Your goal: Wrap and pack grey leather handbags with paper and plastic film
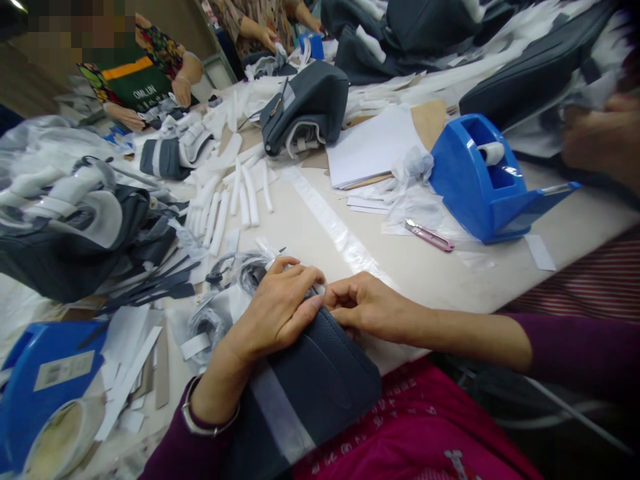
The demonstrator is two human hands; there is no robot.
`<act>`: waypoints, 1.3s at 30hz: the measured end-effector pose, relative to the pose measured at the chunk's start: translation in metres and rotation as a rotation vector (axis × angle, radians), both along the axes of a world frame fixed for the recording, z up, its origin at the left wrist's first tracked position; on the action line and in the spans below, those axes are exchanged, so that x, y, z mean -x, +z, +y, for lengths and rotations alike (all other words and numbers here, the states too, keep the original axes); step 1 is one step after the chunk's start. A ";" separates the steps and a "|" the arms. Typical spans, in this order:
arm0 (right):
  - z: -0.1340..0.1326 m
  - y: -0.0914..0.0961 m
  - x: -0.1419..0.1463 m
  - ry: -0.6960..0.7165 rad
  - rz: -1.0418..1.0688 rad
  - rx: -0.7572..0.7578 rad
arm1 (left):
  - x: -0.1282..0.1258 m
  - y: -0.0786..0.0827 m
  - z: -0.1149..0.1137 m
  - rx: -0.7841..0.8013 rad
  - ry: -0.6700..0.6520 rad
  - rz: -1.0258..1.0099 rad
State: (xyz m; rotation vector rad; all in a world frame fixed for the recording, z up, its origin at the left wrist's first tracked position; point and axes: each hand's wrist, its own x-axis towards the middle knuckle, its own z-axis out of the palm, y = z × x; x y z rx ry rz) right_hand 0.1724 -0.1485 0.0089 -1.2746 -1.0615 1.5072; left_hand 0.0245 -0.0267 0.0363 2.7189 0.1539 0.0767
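A dark grey leather bag piece (320, 380) lies at the near table edge, partly over my lap, with a clear plastic strip (283, 417) across it. My left hand (275, 310) rests on the piece's top edge, fingers curled and pressing down. My right hand (363, 305) meets it from the right, fingers pinched on a small clear bit at the piece's upper corner; what it holds is too small to name.
A blue tape dispenser (483, 180) stands at right, a pink utility knife (430, 235) beside it. White paper sheets (373, 143), white padded strips (235, 200) and grey bags (305, 107) cover the table. Another blue dispenser (37, 393) sits near left. Other people work at the far end.
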 end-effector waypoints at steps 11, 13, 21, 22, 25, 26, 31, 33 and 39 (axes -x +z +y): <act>-0.010 0.016 0.023 -0.364 -0.692 -0.443 | -0.005 -0.016 -0.003 -0.196 0.051 -0.006; 0.005 0.008 0.043 -0.326 -0.757 -0.511 | -0.004 -0.024 0.000 -0.195 0.050 -0.025; 0.018 -0.035 0.055 -0.289 -0.727 -0.372 | 0.020 0.004 0.004 0.083 0.353 -0.502; 0.019 -0.035 0.054 -0.261 -0.711 -0.341 | 0.037 0.010 0.002 0.051 0.455 -0.572; 0.019 -0.033 0.052 -0.205 -0.702 -0.261 | 0.111 0.003 -0.019 -0.048 0.935 -0.664; 0.019 -0.032 0.052 -0.198 -0.710 -0.239 | 0.137 -0.006 -0.032 -0.017 1.097 -0.655; 0.017 -0.026 0.054 -0.192 -0.737 -0.199 | 0.202 -0.053 -0.100 0.551 1.304 -0.602; 0.015 -0.021 0.053 -0.189 -0.749 -0.193 | 0.196 -0.056 -0.114 0.631 1.287 -0.620; 0.003 -0.008 0.021 -0.225 -0.841 -0.166 | 0.152 -0.048 -0.110 0.747 1.196 -0.711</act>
